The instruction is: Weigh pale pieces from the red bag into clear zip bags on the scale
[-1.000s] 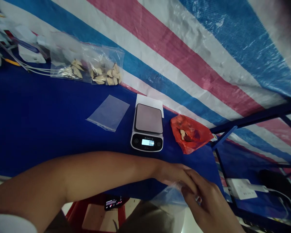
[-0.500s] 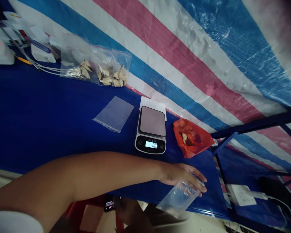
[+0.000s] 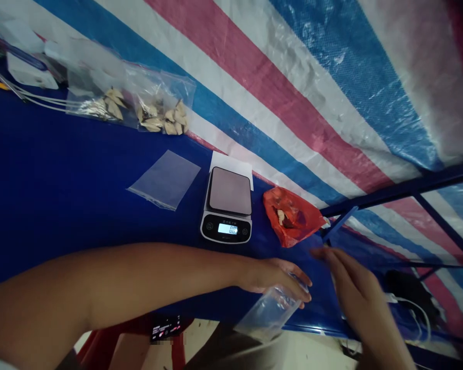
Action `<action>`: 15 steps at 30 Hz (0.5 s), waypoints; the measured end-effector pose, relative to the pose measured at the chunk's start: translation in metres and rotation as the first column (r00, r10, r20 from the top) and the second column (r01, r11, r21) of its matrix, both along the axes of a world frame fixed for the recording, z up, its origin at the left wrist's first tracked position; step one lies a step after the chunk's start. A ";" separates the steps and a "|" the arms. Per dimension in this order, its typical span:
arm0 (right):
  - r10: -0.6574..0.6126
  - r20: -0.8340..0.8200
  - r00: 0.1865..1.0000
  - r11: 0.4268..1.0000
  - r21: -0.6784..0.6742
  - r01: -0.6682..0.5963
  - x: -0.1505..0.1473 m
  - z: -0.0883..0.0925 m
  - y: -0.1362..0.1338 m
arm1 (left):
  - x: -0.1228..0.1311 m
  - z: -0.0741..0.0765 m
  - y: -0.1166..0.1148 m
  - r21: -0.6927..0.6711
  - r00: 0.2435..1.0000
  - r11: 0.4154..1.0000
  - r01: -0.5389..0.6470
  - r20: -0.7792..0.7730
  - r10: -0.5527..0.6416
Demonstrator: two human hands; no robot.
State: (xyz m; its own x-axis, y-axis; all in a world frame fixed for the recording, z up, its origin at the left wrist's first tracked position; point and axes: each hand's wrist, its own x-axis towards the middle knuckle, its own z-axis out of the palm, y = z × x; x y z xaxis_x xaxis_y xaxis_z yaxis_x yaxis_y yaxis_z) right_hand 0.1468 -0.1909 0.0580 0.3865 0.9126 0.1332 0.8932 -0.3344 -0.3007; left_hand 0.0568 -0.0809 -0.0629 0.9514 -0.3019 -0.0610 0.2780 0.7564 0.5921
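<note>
My left hand (image 3: 283,280) reaches across the front of the blue table, its fingers closed on the top of a clear plastic bag (image 3: 268,313). The bag hangs over the table edge; a little pale matter shows faintly at its bottom. My right hand (image 3: 351,282) is at the right, just below a red plastic bag (image 3: 293,218) that lies open with pale pieces inside. Motion smears its fingertips, so I cannot make out whether they hold anything. Behind my left forearm stands a digital kitchen scale (image 3: 229,192) with a bare plate; its display reads 0.0.
A flat clear zip bag (image 3: 165,180) lies left of the scale. Several bags of pale dried slices (image 3: 164,118) lean on the striped tarp (image 3: 254,77). Cables and white devices (image 3: 29,67) sit at the far left. A blue metal frame (image 3: 401,187) stands right; a phone (image 3: 165,328) is below.
My right hand has come into view from the right, close to the red bag. The view has shifted slightly right. My left hand still holds the clear bag.
</note>
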 end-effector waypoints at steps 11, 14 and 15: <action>-0.014 0.208 0.978 0.968 -0.241 0.065 0.074 -0.083 0.108 | 0.009 -0.008 -0.002 -0.008 0.998 0.999 0.034 0.045 -0.034; 0.023 0.212 0.977 0.979 -0.201 0.021 0.077 -0.092 0.108 | 0.005 -0.004 -0.001 0.003 0.999 1.000 0.025 0.027 -0.025; 0.033 0.203 0.979 0.984 -0.176 0.003 0.079 -0.094 0.108 | 0.004 -0.002 0.000 0.005 0.999 1.000 0.025 0.030 -0.025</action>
